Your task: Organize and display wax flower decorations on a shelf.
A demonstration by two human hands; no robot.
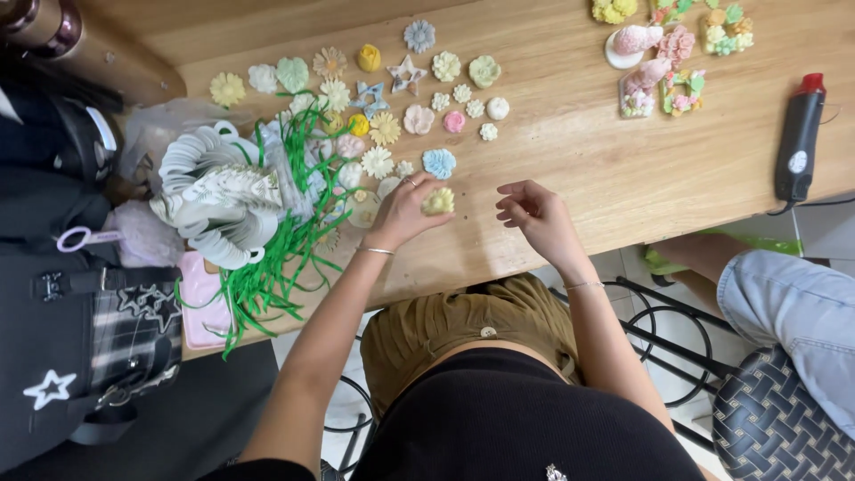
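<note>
Now left hand [405, 212] pinches pale-yellow flower [439, 201], petals facing up

The left hand [405, 212] pinched a matt, waxy pale-yellow moulded flower [438, 201] over the smooth, grained light-wood desk [570, 151]. Left of that hand lay glossy green plastic strips [267, 276] and white paper-like discs [209, 191]. Far right lay a matt black plastic tool [797, 142].

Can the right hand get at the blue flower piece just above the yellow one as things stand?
Probably yes. The right hand is empty, fingers loosely curled, and bare table lies between it and the blue flower piece. The left hand, holding the yellow flower piece, sits below the blue one, not across the path.
</note>
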